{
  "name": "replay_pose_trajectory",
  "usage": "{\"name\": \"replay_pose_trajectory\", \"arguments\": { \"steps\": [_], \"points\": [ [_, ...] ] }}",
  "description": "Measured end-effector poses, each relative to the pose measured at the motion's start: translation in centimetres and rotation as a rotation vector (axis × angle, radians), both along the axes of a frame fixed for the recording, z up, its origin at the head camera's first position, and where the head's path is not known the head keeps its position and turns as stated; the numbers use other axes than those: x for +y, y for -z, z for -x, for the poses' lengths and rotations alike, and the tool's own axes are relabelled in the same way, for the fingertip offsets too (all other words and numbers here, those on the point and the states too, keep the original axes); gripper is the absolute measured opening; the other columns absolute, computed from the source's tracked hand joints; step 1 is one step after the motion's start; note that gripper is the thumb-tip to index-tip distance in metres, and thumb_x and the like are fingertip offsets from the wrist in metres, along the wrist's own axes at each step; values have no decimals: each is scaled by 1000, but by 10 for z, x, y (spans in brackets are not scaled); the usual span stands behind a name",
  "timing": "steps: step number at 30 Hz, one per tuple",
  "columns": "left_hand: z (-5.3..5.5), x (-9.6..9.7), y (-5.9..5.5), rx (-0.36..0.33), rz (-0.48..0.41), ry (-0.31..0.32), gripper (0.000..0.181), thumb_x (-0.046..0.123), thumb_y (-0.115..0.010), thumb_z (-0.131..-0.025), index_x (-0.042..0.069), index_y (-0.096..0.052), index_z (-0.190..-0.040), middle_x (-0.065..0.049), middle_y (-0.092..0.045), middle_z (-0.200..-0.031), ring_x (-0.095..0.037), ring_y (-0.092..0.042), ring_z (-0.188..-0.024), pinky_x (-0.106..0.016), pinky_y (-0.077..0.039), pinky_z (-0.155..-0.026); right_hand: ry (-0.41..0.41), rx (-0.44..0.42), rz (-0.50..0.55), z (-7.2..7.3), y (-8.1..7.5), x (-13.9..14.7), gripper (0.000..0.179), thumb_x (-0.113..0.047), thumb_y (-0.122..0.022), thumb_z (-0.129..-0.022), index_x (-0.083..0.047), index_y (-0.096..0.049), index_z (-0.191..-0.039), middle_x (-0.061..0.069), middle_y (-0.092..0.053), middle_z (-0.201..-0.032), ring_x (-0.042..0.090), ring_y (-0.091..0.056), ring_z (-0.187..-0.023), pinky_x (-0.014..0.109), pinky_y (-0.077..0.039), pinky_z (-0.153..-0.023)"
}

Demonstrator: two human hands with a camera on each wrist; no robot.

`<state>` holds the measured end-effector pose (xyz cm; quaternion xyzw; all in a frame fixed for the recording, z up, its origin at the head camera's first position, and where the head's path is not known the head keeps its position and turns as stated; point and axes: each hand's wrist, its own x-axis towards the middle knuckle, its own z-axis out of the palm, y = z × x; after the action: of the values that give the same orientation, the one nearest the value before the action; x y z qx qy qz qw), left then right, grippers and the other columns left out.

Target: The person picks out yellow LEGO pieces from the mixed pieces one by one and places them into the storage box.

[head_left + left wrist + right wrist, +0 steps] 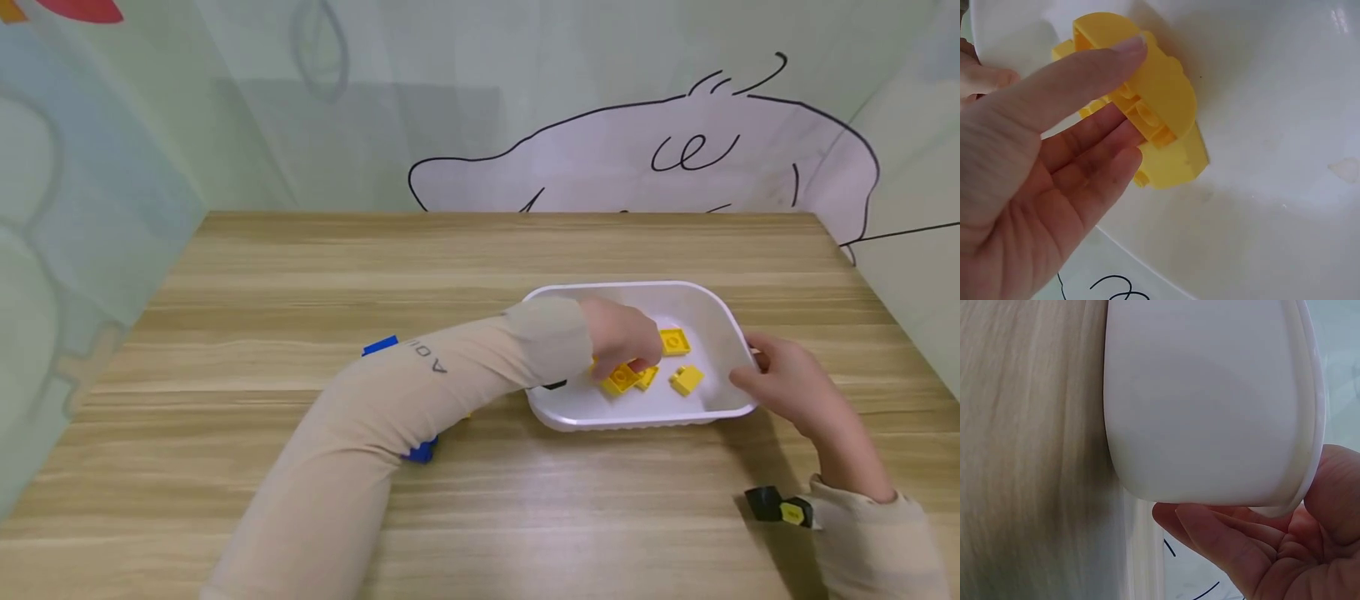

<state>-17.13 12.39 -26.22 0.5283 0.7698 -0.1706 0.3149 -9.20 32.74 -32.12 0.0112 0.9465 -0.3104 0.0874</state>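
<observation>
My left hand (626, 332) reaches into the white plastic tub (716, 333). In the left wrist view it pinches a yellow toy brick (1169, 94) with one rounded side, thumb on top and fingers beneath. Right below that brick is another yellow brick (1175, 162). Loose yellow bricks, among them a square one (675, 342) and a smaller one (686, 380), lie on the tub's floor. At the tub's right end my right hand (795, 383) grips the rim, its thumb over the edge and its fingers against the outer wall in the right wrist view.
The tub stands on a wood-grain table (637, 517). Left of it, blue bricks (422, 452) are partly hidden by my left sleeve (420, 392). A black device with a yellow label (795, 511) is at my right cuff. Printed walls (360, 142) border the table.
</observation>
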Motion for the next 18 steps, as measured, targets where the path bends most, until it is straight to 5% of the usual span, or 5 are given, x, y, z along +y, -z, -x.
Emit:
{"name": "replay_pose_trajectory", "arguments": {
  "steps": [18],
  "points": [
    [-1, -1, 3, -8, -21, -25, 31, 3, -66, -82, 15, -49, -105, 3, -47, -102, -13, -42, -95, -23, -37, -78, 1, -1, -7, 0, 1, -1, 49, -7, -57, -83, 17, -44, -123, 35, -57, -104, 29, -58, -77, 31, -52, -60]
  ]
}}
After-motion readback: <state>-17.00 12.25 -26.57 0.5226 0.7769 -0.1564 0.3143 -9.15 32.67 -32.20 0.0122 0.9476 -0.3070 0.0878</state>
